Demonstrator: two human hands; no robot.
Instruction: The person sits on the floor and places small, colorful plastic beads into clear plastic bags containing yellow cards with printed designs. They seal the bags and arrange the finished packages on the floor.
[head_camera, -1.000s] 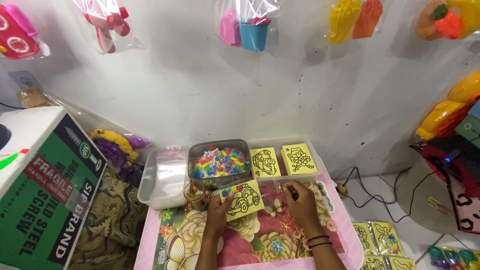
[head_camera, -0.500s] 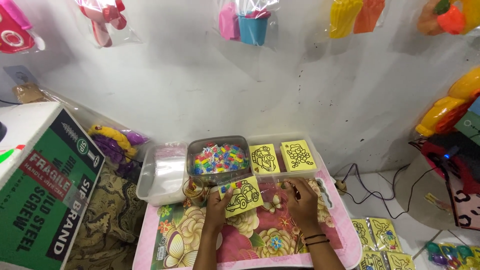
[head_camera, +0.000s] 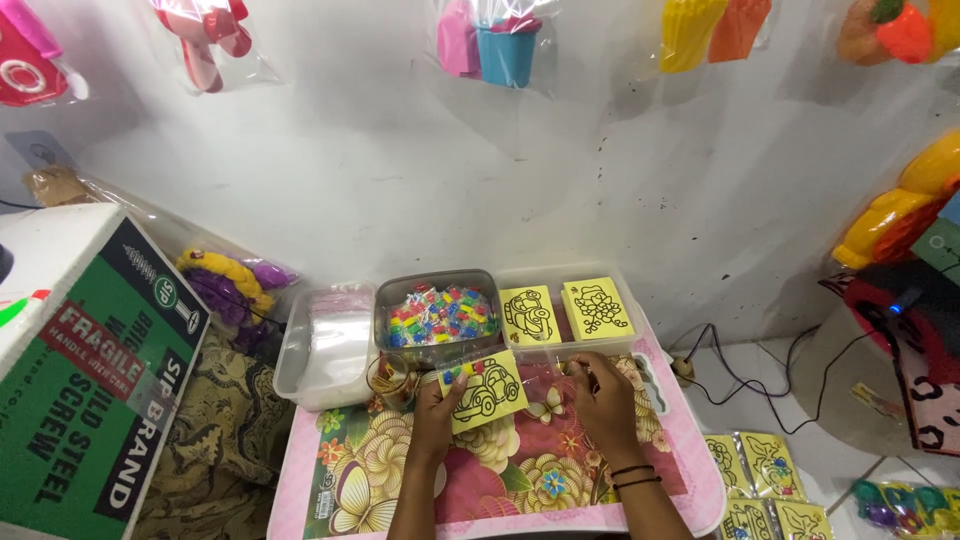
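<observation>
Left hand grips yellow card; right hand curled beside.

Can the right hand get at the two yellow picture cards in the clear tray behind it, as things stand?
Probably yes. The right hand lies just in front of the clear tray, and the two yellow cards lie open-topped and uncovered. Its fingers seem busy with clear wrap, so it may need to let go first.
</observation>
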